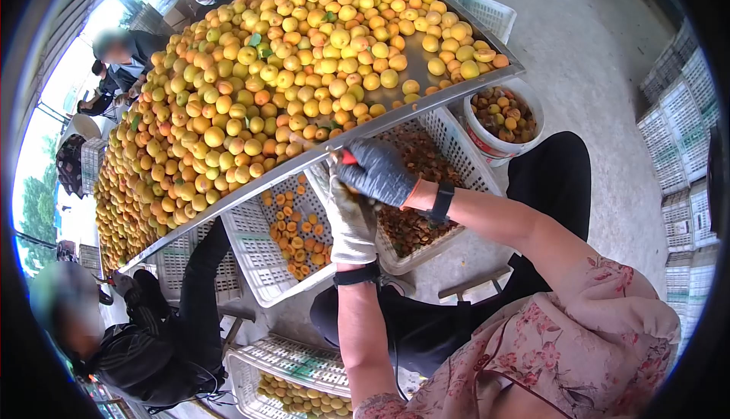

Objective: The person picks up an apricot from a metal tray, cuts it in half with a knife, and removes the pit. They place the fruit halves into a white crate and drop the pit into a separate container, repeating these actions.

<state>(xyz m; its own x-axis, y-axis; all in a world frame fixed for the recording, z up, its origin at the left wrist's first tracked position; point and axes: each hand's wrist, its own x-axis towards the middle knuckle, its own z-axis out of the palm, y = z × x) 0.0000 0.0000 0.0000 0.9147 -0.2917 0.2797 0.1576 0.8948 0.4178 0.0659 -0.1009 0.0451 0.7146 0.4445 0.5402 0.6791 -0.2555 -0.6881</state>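
My left hand (351, 217), in a white knitted glove, is raised just off the front edge of a metal table (414, 107) heaped with apricots (251, 92). Its fingers are curled, and whatever they hold is hidden behind the other hand. Against those fingers presses my right hand (378, 169), closed, in a grey glove with an orange cuff. A small red piece (348, 158) shows at its fingertips, too small to name. Below the hands are a white crate (255, 255) with halved apricots (300, 236) and another crate (449, 126) with brown pits and scraps (414, 225).
A white bucket (488, 144) of dark, spoiled-looking fruit stands by the table's corner. Another crate (293, 362) of apricots is on the floor below. A co-worker in black (156, 354) sits at the left; other people sit across the table. Stacked crates (688, 138) line the right side.
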